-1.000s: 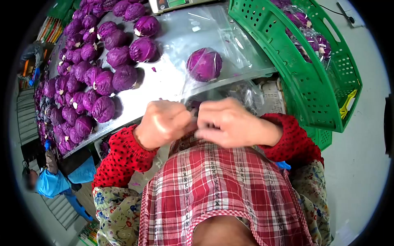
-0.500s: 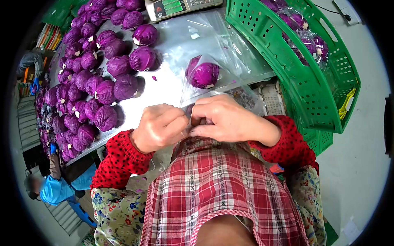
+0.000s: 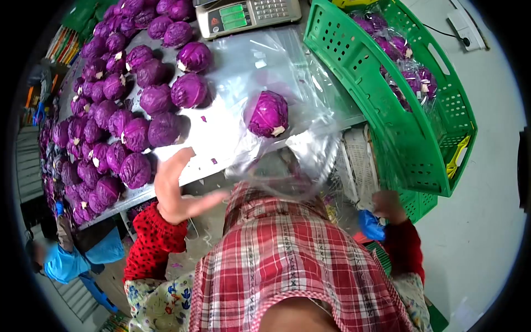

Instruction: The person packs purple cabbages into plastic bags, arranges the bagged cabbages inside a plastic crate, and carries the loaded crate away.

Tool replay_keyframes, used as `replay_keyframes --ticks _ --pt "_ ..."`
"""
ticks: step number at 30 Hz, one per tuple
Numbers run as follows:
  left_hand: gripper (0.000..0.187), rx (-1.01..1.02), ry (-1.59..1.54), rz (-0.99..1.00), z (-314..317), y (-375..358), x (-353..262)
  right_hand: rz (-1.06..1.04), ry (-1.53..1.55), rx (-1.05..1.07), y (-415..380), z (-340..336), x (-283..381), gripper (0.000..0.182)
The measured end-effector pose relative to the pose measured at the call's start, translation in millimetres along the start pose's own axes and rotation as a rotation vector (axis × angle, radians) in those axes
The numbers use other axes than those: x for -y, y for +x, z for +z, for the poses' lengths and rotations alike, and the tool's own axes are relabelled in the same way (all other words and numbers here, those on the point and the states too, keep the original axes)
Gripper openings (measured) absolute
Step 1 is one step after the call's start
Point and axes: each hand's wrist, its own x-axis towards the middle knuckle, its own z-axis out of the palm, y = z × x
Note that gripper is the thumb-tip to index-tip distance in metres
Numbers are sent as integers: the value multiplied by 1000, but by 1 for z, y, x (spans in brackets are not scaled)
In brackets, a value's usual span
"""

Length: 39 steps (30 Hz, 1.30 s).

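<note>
A purple cabbage rests near the table's front edge, with a clear plastic bag around or beside it; the bag's blurred mouth hangs past the edge toward the apron. To the left of the bag, my left hand is open and holds nothing, thumb and fingers spread. My right hand is off to the right, below the green crate, dark and smeared by motion, near a blue object. Whether it holds anything cannot be seen.
Many purple cabbages cover the table's left side. A scale stands at the back. A green crate with bagged cabbages is at right, a white basket below it. A person in blue is at the far left.
My hands have parted from the bag's edge: the left moved left and opened, the right swung far right and down. The bag's mouth now gapes, and the cabbage sits slightly lower in view.
</note>
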Motion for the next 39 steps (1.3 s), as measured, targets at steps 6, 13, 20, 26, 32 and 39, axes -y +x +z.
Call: replay_keyframes --ticks 6,13,20,26,32,39 --pt "130 165 -418 -578 87 41 49 31 1248 -738 205 -129 52 44" --pt "102 -109 -920 -872 91 52 118 -80 1411 -489 277 -211 78 52" --pt "70 -243 -1076 -1034 108 55 160 -95 1396 -428 329 -241 106 55" --pt "30 -405 -907 -1036 125 62 166 -235 1547 -424 349 -245 119 22" --pt "15 -625 -1139 -1239 116 -1 72 109 2103 -419 255 -119 108 10" --pt "22 -394 -1129 -1446 129 -27 48 102 1490 -525 210 -133 118 27"
